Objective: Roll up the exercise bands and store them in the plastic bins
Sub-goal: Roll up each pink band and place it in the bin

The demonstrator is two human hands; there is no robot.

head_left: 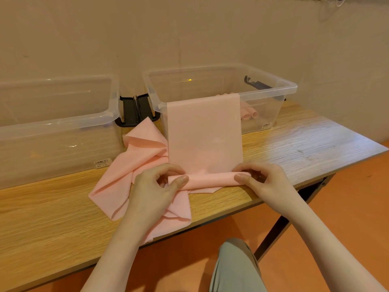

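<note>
Lying across the wooden table (294, 144), the pink exercise band (205, 131) hangs by its far end over the rim of the right clear bin (273, 87), its near end rolled into a short tube. The left hand (156, 186) and right hand (263, 182) pinch the roll's two ends. Crumpled band (134, 165) lies under the left hand. Rolled bands (249, 114) sit inside that bin; the left bin (63, 123) stands beside it.

A wooden table (294, 144) (dark metal legs) stands on an orange floor (347, 207) against a beige wall (189, 34)
</note>
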